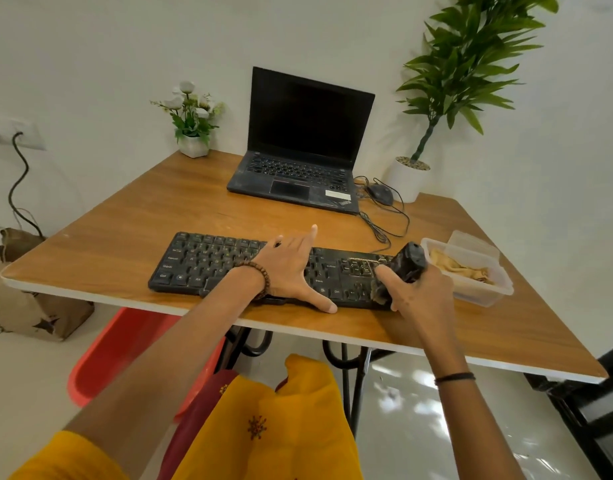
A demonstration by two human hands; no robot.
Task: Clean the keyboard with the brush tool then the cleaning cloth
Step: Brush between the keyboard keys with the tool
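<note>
A black keyboard [208,265] lies along the near edge of the wooden table [131,216]. My left hand [291,268] rests flat on its middle with fingers spread, pressing it down. My right hand [419,292] grips a black brush tool [407,263], its handle pointing up and away. The brush's bristles [379,291] touch the keys at the keyboard's right end, by the number pad. A yellowish cleaning cloth [454,266] lies crumpled inside a clear plastic box [481,292] just right of the keyboard.
An open black laptop [298,157] stands behind the keyboard, with a wired mouse [381,194] and its cable to the right. Behind them stand a small flower pot [194,143] and a tall potted plant [407,178]. A red chair [125,351] sits under the table.
</note>
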